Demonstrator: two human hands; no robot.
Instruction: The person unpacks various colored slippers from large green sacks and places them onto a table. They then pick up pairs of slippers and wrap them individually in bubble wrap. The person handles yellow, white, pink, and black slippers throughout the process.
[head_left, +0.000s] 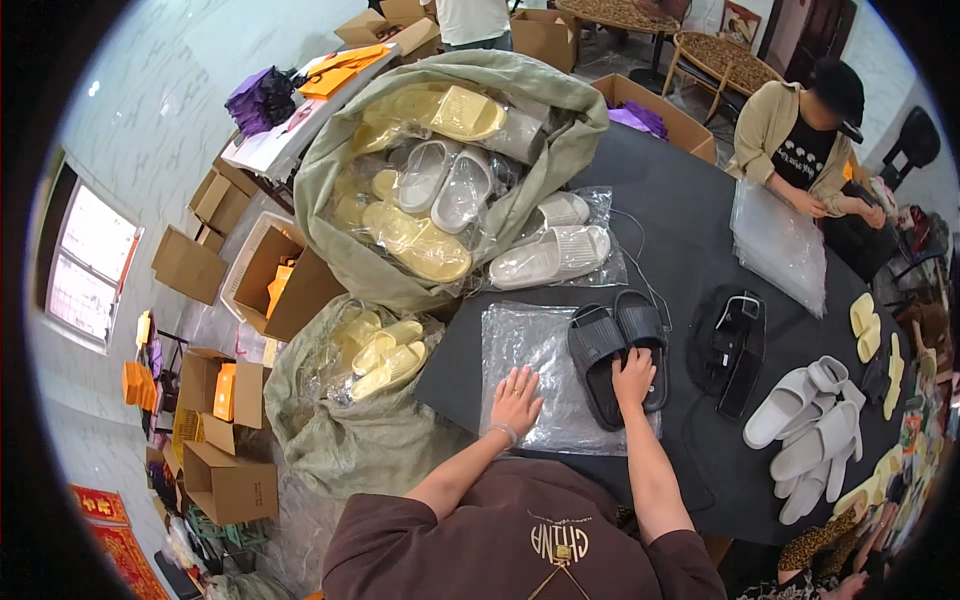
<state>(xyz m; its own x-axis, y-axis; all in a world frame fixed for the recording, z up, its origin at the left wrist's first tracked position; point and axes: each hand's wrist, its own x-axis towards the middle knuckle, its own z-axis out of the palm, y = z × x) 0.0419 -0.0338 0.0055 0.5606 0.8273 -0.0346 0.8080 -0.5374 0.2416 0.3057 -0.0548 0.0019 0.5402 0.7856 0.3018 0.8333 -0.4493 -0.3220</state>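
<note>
Seen from the head camera, the left hand (516, 398) lies flat, fingers spread, pressing on a clear plastic bag (535, 375) spread on the dark surface (690, 250); it grips nothing. The right hand (634, 374) rests on a pair of black slippers (618, 352), fingers curled loosely over the heel end of the right-hand slipper. The pair lies side by side with its near end on the bag's right edge, toes pointing away from the person.

Just right of the slippers sits another black pair in a bag (732, 350), and further right a heap of grey slippers (812, 425). Beyond the bag lies a white pair in plastic (552, 255). A big green sack (455, 170) of yellow and white slippers leans on the surface's far left edge. Across the surface, another person (800, 150) handles a stack of clear bags (778, 240).
</note>
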